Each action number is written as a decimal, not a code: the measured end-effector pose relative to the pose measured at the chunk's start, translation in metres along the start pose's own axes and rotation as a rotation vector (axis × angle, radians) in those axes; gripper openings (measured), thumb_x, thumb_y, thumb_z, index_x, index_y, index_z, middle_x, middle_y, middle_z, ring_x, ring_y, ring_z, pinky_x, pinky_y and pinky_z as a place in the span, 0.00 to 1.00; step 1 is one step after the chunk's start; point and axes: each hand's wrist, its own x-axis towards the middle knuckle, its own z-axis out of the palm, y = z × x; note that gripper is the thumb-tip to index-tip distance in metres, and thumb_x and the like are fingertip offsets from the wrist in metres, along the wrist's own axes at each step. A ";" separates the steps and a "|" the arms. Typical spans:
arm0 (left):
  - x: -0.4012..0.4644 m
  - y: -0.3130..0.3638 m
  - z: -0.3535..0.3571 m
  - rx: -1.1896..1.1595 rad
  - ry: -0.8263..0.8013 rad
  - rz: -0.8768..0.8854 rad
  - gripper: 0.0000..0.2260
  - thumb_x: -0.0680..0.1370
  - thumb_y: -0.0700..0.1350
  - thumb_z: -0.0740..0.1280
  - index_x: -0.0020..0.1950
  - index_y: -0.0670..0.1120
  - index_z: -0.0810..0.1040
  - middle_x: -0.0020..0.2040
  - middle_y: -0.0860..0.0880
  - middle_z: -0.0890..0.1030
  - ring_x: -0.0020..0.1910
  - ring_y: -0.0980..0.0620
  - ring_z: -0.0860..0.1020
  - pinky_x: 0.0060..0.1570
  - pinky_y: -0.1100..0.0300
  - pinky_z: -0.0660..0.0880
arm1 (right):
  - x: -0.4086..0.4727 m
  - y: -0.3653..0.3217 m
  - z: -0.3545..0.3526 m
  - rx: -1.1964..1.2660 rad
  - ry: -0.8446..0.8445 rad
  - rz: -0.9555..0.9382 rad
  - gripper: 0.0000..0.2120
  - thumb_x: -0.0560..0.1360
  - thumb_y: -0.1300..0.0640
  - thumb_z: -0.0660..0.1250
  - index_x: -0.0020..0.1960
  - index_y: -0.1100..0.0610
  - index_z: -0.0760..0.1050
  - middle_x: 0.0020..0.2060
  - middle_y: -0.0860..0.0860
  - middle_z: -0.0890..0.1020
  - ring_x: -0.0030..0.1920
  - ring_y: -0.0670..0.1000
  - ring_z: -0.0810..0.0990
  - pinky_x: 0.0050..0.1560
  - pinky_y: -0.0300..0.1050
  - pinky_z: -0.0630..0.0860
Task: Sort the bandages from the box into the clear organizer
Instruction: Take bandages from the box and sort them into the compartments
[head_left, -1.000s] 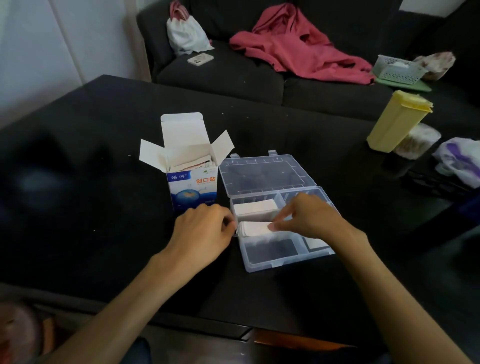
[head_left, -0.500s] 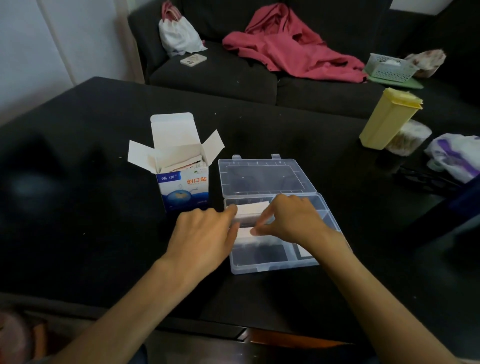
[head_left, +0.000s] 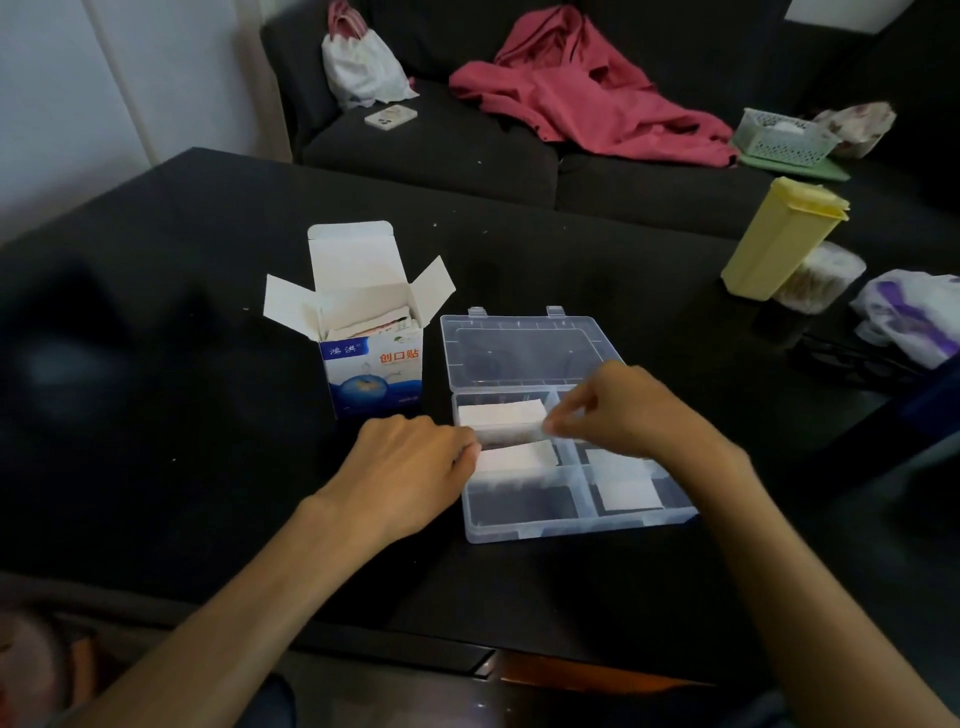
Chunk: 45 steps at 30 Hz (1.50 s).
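Observation:
The open blue-and-white bandage box (head_left: 371, 374) stands on the black table with bandages (head_left: 363, 326) showing inside. To its right lies the clear organizer (head_left: 571, 527), its lid (head_left: 519, 353) folded back. White bandage stacks fill the far-left compartment (head_left: 501, 415), the middle-left one (head_left: 514, 457) and a right one (head_left: 628, 493). My left hand (head_left: 405, 467) is curled at the organizer's left wall, fingertips touching the left ends of the stacks. My right hand (head_left: 628, 410) pinches the right end of the far-left stack.
A yellow lidded container (head_left: 779, 239) and a tub of cotton swabs (head_left: 818, 278) stand at the table's right, beside a plastic bag (head_left: 909, 317). Behind the table is a dark sofa with a red garment (head_left: 587, 98), a phone (head_left: 389, 117) and a white bag (head_left: 363, 67).
My right fingertips have moved from the middle-left stack up to the far-left stack. The middle-left stack now lies in its compartment. My left hand stays at the organizer's left wall.

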 end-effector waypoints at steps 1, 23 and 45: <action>0.000 -0.001 0.001 -0.010 0.001 -0.005 0.16 0.82 0.55 0.49 0.64 0.56 0.71 0.51 0.51 0.80 0.47 0.53 0.78 0.47 0.59 0.74 | 0.001 0.003 0.001 -0.021 0.013 0.026 0.11 0.72 0.49 0.70 0.51 0.53 0.82 0.40 0.49 0.81 0.36 0.47 0.77 0.41 0.40 0.76; 0.001 -0.013 -0.030 -0.216 0.660 -0.101 0.10 0.77 0.53 0.64 0.42 0.49 0.80 0.33 0.54 0.75 0.32 0.58 0.73 0.33 0.68 0.68 | -0.005 -0.008 -0.006 -0.024 0.199 -0.049 0.10 0.73 0.46 0.68 0.50 0.50 0.81 0.39 0.46 0.79 0.34 0.44 0.77 0.33 0.34 0.70; -0.028 -0.070 -0.033 -0.510 0.569 -0.489 0.13 0.73 0.51 0.71 0.56 0.51 0.80 0.65 0.52 0.72 0.64 0.54 0.70 0.54 0.59 0.71 | 0.062 -0.142 -0.026 -0.647 0.114 -0.601 0.18 0.72 0.48 0.70 0.59 0.56 0.77 0.50 0.51 0.80 0.45 0.49 0.77 0.40 0.38 0.71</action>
